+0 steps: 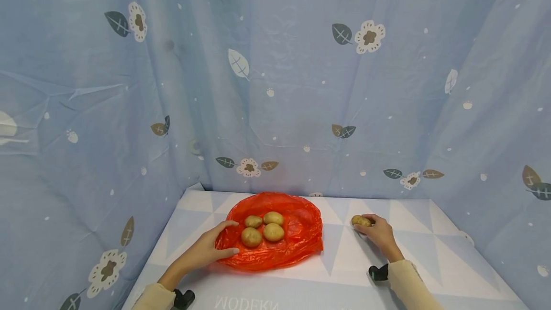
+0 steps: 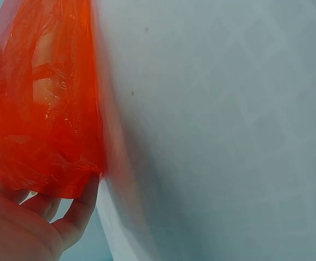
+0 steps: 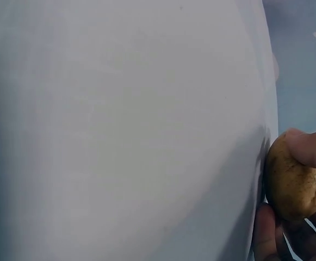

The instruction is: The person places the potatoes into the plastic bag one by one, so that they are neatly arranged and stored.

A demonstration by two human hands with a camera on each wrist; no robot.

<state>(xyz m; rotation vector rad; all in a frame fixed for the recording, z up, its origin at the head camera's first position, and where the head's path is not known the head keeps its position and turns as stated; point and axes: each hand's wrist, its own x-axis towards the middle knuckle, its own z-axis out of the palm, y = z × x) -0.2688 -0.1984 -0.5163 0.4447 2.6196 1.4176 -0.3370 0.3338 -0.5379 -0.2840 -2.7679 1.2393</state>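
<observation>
A red plastic bag (image 1: 297, 248) lies spread on the table, its mouth facing up. Several potatoes (image 1: 273, 232) sit together inside it, toward its left half. At the bag's left edge is my left hand (image 1: 206, 250), thumb and fingers spread wide apart and touching the plastic. The left wrist view shows those fingers (image 2: 79, 212) against the crumpled side of the bag. To the right, apart from the bag, my right hand (image 1: 380, 233) pinches a single potato (image 1: 360, 220) between thumb and fingers. In the right wrist view this potato (image 3: 292, 182) is close to the tabletop.
The table (image 1: 344, 276) has a pale cover with blue-grey triangles and printed lettering. Blue patterned curtains (image 1: 292, 85) hang behind it and along both sides. Black wrist devices (image 1: 379, 272) sit by both cream sleeves.
</observation>
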